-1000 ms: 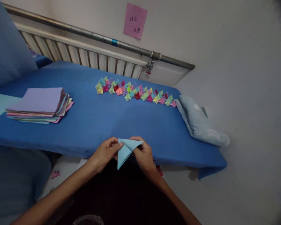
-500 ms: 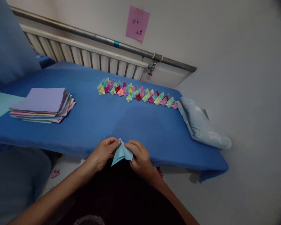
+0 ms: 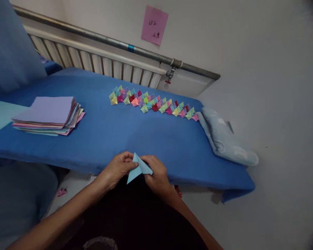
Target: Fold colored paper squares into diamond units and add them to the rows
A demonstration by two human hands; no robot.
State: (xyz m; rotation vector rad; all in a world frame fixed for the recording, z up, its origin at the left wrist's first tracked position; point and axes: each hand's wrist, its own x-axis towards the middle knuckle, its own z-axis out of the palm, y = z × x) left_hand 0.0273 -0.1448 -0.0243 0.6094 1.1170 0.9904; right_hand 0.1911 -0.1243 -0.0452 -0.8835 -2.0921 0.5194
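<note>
Black top, pale arched marking, bare forearms, bare left hand, bare right hand

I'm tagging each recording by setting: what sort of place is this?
An indoor room, perhaps a bedroom or dormitory, though that isn't certain: a radiator lines the wall, blue cloth covers a long surface, and a folded blanket lies at its right end.

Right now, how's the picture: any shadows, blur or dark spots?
Head view: dim, soft light, no harsh glare; a faint shadow on the blue cloth just beyond the hands; paper edges fairly clear; dark shirt nearly black, folds mostly lost; both right-hand corners darkened.
</note>
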